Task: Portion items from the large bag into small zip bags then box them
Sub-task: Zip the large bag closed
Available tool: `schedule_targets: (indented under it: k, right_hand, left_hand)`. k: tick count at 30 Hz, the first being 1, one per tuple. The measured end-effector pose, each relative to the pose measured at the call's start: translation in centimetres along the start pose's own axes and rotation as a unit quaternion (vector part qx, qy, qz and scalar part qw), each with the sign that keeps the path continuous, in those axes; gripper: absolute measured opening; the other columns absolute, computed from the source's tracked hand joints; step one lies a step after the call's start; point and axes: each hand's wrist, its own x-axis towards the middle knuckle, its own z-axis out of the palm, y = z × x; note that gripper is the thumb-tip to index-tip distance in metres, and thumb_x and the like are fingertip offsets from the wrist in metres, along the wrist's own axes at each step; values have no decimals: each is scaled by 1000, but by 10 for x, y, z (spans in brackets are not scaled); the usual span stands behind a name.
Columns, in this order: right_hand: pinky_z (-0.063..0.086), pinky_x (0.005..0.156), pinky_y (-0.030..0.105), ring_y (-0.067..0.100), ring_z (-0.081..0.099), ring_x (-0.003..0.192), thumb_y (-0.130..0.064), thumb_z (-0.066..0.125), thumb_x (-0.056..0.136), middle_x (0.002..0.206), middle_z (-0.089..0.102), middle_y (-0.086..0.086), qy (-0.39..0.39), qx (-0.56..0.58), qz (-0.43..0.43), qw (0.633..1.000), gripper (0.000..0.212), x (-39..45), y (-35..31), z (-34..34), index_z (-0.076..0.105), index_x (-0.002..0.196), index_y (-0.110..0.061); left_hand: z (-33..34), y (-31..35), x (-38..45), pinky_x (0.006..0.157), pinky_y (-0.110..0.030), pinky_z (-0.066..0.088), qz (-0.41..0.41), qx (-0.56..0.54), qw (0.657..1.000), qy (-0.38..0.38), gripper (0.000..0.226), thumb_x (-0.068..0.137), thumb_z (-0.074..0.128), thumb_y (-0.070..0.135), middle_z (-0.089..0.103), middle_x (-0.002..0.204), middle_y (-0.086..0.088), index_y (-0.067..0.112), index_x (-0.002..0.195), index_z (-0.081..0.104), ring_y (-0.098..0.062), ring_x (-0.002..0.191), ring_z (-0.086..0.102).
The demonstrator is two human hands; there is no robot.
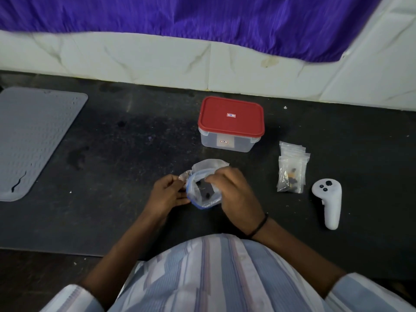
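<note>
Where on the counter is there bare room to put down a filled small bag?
Bare counter lies between the grey mat and the red-lidded box. Crowded on the right: the small zip bags lie beside the white controller.

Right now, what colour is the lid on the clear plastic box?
Red, seen in the head view: the lid on the clear plastic box.

Both hands (167, 191) (234, 194) hold the large bag (202, 190) open; red-lidded box (230, 122) behind

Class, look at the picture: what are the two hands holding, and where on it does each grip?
Both hold the large zip bag at its open mouth: left hand grips the left rim, right hand the right rim.
</note>
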Motion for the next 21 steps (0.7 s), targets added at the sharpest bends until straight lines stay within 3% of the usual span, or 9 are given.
schedule_targets:
  k: [3, 5, 6, 10, 13, 16, 18, 21]
  right_hand:
    - [48, 77, 27, 14, 50, 90, -28, 55, 90, 101, 61, 7, -98, -64, -20, 993, 30, -4, 1, 9, 62, 113, -9]
    - [47, 71, 26, 14, 53, 91, -54, 63, 83, 105, 60, 4, -135, -105, -9, 985, 56, -4, 1, 12, 55, 121, -14]
    - [48, 67, 26, 15, 56, 89, -57, 66, 78, 104, 61, 4, -130, -131, -13, 983, 60, -3, 1, 14, 54, 121, -15]
    - [50, 53, 29, 18, 62, 73, -31, 75, 78, 85, 67, 4, -68, -176, -4, 982, 43, 0, 5, 19, 49, 110, -17]
    - [55, 68, 38, 23, 63, 88, -37, 48, 92, 104, 65, 9, -50, -68, 134, 987, 34, 1, 9, 14, 39, 123, -26]
    - [54, 80, 40, 19, 61, 100, -33, 44, 95, 115, 63, 4, -19, 51, 193, 980, 32, 2, 18, 6, 41, 127, -30]
    - [53, 78, 40, 16, 61, 96, -33, 44, 95, 108, 63, -1, -35, 77, 196, 977, 24, 3, 24, 1, 48, 118, -31]
    - [50, 69, 29, 7, 59, 78, -27, 52, 90, 86, 63, -10, -34, 189, 241, 951, 7, 2, 29, -6, 57, 95, -27]
  left_hand:
    - [7, -2, 2, 60, -27, 59, 4, -34, 999, 2, 23, 103, 50, 18, 68, 89, -23, -2, 100, 60, -24, 72, 68]
    - [11, -3, 2, 61, -27, 58, 18, -42, 999, -8, 22, 103, 49, 17, 67, 86, -21, -1, 98, 60, -24, 74, 67]
    - [12, -4, 1, 62, -28, 58, 26, -39, 999, -14, 22, 103, 49, 17, 67, 84, -20, 0, 96, 60, -24, 74, 67]
    - [10, -8, 2, 66, -32, 59, 72, 14, 997, -33, 22, 103, 49, 14, 68, 80, -12, 7, 84, 57, -20, 73, 66]
    - [-2, -11, 7, 69, -34, 60, 116, 91, 989, -18, 21, 103, 47, 12, 68, 81, -6, 11, 84, 56, -16, 74, 67]
    - [-15, -13, 12, 73, -38, 60, 131, 128, 983, -8, 19, 103, 48, 13, 69, 86, -10, 12, 85, 56, -18, 77, 68]
    - [-21, -14, 15, 70, -35, 61, 152, 176, 972, -10, 18, 102, 48, 11, 69, 86, -9, 9, 86, 56, -18, 75, 68]
    - [-31, -12, 19, 64, -29, 61, 174, 262, 949, -23, 18, 102, 48, 10, 68, 83, -8, 10, 85, 54, -18, 73, 69]
